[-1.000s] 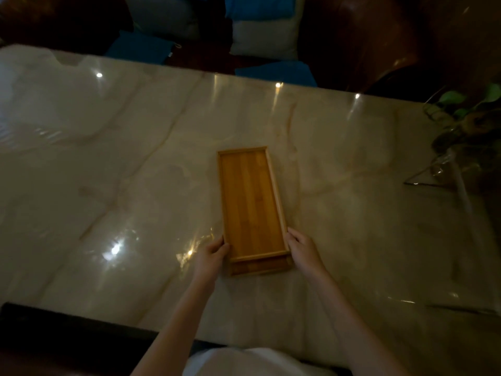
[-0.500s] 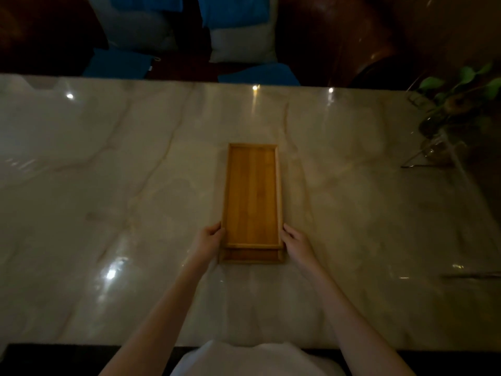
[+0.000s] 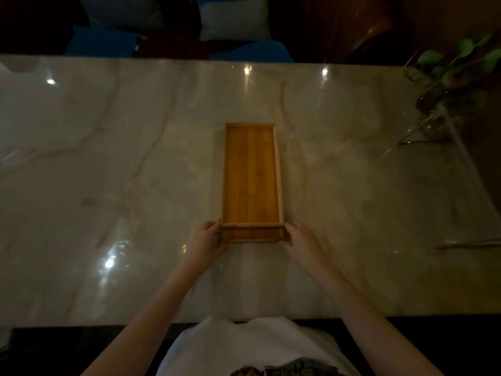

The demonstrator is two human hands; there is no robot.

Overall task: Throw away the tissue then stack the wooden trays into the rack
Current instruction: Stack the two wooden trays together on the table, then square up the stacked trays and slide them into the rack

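Wooden trays (image 3: 252, 175) stacked on glossy marble table (image 3: 108, 172); dim room.

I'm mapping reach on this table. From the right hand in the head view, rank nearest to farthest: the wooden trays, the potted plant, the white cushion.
From the right hand:
1. Wooden trays, touching it, just to its left.
2. Potted plant, far right table corner.
3. White cushion, beyond the table's far edge.

Open marble table (image 3: 108, 185) left and far of stacked trays (image 3: 252, 175); potted plant (image 3: 450, 85) blocking far right corner.
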